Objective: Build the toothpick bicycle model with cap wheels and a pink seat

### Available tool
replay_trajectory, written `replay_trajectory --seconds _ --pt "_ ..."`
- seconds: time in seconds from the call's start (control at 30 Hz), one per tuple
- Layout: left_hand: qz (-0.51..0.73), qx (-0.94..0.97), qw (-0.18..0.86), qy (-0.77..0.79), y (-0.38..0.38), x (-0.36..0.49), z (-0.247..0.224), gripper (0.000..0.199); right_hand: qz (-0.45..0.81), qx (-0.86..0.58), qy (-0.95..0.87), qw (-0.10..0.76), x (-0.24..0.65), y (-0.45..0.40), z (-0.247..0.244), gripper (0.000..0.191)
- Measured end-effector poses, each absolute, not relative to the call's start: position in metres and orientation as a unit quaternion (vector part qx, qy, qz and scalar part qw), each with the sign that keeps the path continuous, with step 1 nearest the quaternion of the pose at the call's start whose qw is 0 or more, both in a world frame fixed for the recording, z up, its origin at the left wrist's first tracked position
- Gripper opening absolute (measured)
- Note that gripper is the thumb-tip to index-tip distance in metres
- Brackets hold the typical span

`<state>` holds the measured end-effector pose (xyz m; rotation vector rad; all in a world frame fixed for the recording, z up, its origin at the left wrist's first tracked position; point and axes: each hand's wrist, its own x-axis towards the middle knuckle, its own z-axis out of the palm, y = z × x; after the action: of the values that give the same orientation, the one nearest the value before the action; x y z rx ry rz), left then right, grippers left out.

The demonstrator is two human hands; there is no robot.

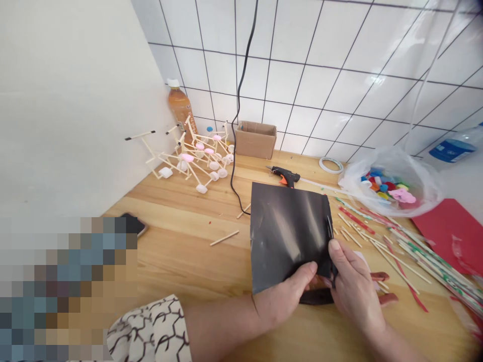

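A black sheet is held up in front of me, its surface glossy with light streaks. My left hand grips its lower edge, the thumb on the near face and the fingers hidden behind. My right hand is closed on scissors, whose blade stands upright along the sheet's right edge. Most of the scissors' handle is covered by that hand. Below the sheet lies a dark flat piece. Red handles of a tool show just right of my right hand.
Small stick models with white wheels stand at the back left beside a bottle. Behind the sheet are a cardboard box, a glue gun and a tape roll. A bag of caps and loose sticks lie right.
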<state>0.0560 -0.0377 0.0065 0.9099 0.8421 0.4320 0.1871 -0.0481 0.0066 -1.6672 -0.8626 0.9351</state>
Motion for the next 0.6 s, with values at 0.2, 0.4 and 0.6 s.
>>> replay_trajectory --seconds 0.2,0.4,0.6 --pt "0.193 0.391 0.819 0.373 -0.037 0.058 0.005 0.048 0.389 -0.71 -0.331 0.485 0.187 -0.048 0.003 0.038" --pt "0.207 0.429 0.796 0.374 -0.037 0.055 0.003 0.048 0.403 -0.699 -0.314 0.5 0.186 -0.048 0.004 0.038" --pt "0.215 0.462 0.76 0.404 -0.034 0.051 0.015 0.041 0.456 -0.652 -0.3 0.526 0.186 -0.049 0.005 0.043"
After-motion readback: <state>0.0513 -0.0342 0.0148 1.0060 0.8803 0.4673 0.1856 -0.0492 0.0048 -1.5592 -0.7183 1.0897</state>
